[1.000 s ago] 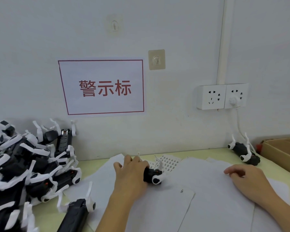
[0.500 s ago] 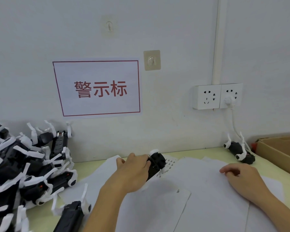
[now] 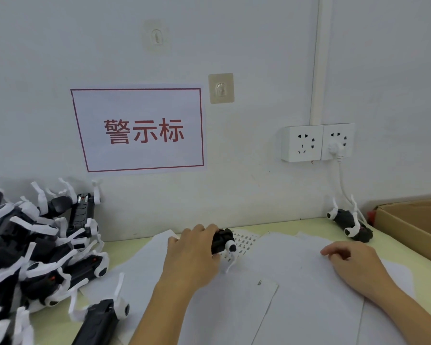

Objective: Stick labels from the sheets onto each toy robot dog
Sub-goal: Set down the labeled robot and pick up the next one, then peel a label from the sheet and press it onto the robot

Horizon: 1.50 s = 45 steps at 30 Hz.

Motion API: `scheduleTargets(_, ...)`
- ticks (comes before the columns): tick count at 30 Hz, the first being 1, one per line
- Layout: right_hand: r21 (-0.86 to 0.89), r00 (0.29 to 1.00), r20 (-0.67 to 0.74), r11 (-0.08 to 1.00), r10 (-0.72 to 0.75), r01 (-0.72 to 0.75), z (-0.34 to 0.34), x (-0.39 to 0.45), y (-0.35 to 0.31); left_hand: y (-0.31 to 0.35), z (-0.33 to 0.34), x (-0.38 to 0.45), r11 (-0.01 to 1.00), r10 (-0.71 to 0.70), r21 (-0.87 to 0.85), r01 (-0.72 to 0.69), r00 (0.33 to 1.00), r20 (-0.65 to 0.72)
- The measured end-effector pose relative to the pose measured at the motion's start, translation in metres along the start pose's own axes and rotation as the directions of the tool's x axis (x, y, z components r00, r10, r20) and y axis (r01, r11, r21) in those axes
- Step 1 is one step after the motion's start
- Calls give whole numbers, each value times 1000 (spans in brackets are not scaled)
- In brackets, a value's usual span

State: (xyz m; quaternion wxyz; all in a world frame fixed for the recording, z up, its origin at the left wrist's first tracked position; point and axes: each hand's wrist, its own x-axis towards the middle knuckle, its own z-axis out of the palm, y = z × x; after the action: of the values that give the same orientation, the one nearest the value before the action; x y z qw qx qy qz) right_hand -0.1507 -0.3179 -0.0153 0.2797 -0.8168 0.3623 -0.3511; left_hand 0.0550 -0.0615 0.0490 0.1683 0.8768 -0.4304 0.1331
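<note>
A person's left hand [image 3: 193, 255] curled its fingers round a black-and-white plastic toy robot dog [image 3: 223, 241], whose long axis ran toward one o'clock over a white label sheet printed with small dark marks [image 3: 245, 242]. The right hand [image 3: 353, 261], loosely curled and holding nothing, rested on blank white paper sheets [image 3: 296, 282] at three o'clock of the dog. A red-bordered wall sign [image 3: 139, 129] read "警示标".

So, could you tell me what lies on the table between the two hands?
In the head view, only overlapping white paper sheets lie between the left hand, which grips a toy robot dog, and the right hand.
</note>
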Motion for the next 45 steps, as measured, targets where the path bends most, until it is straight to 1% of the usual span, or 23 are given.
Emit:
scheduleTargets(4,-18,999,-18,999,-30,30,0,0,-2,-7,5,0,1000,5,27,-5,1000,-31)
scheduleTargets(8,-123,997,-22,990,-77,74,-2,-2,-7,-8,4,1,1000,11,11,-11,999,-41)
scheduleTargets(10,-194,994,-34,977,-101,93,-4,-2,-10,-1,2,1,995,82,-42,-86,993,-82)
scheduleTargets(12,-262,991,-49,959,-126,109,-6,-4,-14,13,3,3,968,169,-165,-190,977,-132)
scheduleTargets(13,-277,988,-65,954,-139,116,-7,-5,-17,22,6,2,943,188,-259,-211,976,-110)
scheduleTargets(14,-272,985,-82,954,-150,123,-8,-6,-20,29,9,1,917,204,-341,-205,978,-40)
scheduleTargets(15,-248,984,-84,960,-157,132,-9,-6,-23,35,16,-3,900,225,-396,-181,972,65)
scheduleTargets(16,-206,986,-60,968,-155,140,-8,-7,-28,39,26,-8,895,245,-417,-155,955,170)
scheduleTargets(17,-160,989,-6,976,-147,145,-6,-8,-34,41,37,-13,900,263,-410,-148,934,241)
scheduleTargets(18,-124,988,69,982,-137,145,-3,-10,-41,40,48,-17,904,274,-399,-155,925,262)
scheduleTargets(21,-91,951,284,985,-119,150,13,-16,-59,36,65,-23,909,248,-388,-151,945,213)
scheduleTargets(23,-75,921,366,982,-136,175,23,-21,-68,34,68,-22,901,233,-411,-139,954,189)
scheduleTargets(28,-17,871,451,974,-194,225,38,-30,-87,35,68,-21,885,231,-444,-140,960,157)
scheduleTargets(31,-9,871,454,977,-185,213,40,-33,-95,34,65,-22,869,225,-473,-145,967,118)
scheduleTargets(34,20,865,470,981,-178,191,42,-37,-102,35,63,-24,841,218,-516,-161,975,51)
scheduleTargets(36,50,872,465,988,-154,147,46,-39,-107,34,62,-24,818,206,-554,-156,978,28)
scheduleTargets(38,108,886,450,992,-106,64,48,-39,-109,33,60,-23,781,177,-610,-136,984,8)
scheduleTargets(40,188,882,469,981,-51,-43,48,-38,-110,34,57,-21,762,134,-632,-139,989,-56)
scheduleTargets(43,328,862,507,921,18,-212,46,-37,-110,35,55,-20,755,83,-637,-155,986,-142)
scheduleTargets(45,414,841,541,863,22,-289,49,-39,-111,36,55,-18,738,52,-663,-125,990,-130)
